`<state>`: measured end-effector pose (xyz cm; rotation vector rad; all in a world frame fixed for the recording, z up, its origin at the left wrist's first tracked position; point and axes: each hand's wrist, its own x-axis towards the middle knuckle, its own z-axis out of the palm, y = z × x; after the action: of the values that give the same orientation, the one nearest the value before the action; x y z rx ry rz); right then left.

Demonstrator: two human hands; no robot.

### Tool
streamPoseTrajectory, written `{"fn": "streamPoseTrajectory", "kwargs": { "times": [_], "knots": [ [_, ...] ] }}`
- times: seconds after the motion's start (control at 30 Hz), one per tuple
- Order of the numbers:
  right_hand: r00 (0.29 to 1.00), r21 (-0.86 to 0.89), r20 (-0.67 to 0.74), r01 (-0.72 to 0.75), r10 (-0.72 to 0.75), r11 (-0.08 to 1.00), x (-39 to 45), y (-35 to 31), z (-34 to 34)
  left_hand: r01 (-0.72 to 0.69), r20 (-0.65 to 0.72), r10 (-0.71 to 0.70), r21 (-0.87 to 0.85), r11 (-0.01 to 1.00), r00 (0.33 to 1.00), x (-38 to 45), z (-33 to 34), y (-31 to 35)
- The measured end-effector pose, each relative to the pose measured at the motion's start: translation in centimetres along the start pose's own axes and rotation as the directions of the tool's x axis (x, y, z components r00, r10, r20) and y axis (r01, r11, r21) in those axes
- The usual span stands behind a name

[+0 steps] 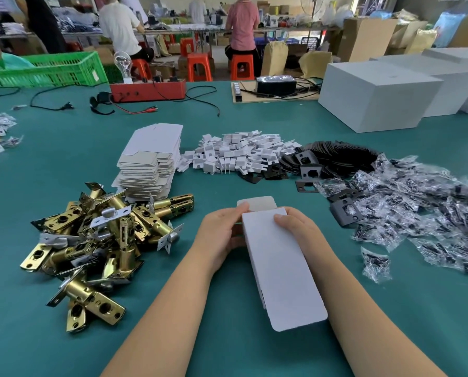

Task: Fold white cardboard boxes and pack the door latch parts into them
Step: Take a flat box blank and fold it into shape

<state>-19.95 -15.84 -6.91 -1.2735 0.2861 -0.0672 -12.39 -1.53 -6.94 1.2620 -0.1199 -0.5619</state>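
White cardboard box (pixel 279 268) gripped between both hands: left (pixel 222 235), right (pixel 298 227).

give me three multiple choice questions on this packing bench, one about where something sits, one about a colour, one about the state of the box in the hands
1. Where does the pile of brass-coloured metal door latches lie?
A. left of the hands
B. right of the hands
C. inside the green plastic crate

2. What colour is the table covering?
A. red
B. teal green
C. white

3. What state is the long white cardboard box in?
A. lying flat on the stack of blanks
B. crushed on the table
C. held in both hands with its far end flap up

Answers:
1. A, the latches are heaped beside the left hand.
2. B, the teal surface shows all around the parts.
3. C, the left hand and the right hand grip its far end, where the flap stands open.
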Motion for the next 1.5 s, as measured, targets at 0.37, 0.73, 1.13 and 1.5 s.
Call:
{"fn": "streamPoseTrajectory", "kwargs": {
  "times": [0.37,0.73,1.13,1.5],
  "knots": [
    [0.991,-0.105,0.135,-0.009,0.023,0.994,-0.4,-0.7,-0.2,0.132,0.341,-0.197,0.203,0.970,0.919,-0.8,-1.1,0.5],
    [0.997,-0.154,0.007,-0.072,0.074,0.985,0.0,-0.3,-0.3,0.078,0.452,-0.174,0.224,0.971,0.875,-0.4,-1.3,0.4],
    [0.997,-0.068,-0.017,-0.082,0.081,0.994,1.2,0.0,-0.4,0.108,0.333,-0.175,0.213,0.971,0.927,-0.3,-1.8,0.9],
    [0.981,0.266,-0.121,0.176,-0.149,0.948,1.8,0.2,-1.6,-0.188,-0.112,0.156,-0.407,0.894,0.981,0.7,-1.0,0.7]
  ]
}}
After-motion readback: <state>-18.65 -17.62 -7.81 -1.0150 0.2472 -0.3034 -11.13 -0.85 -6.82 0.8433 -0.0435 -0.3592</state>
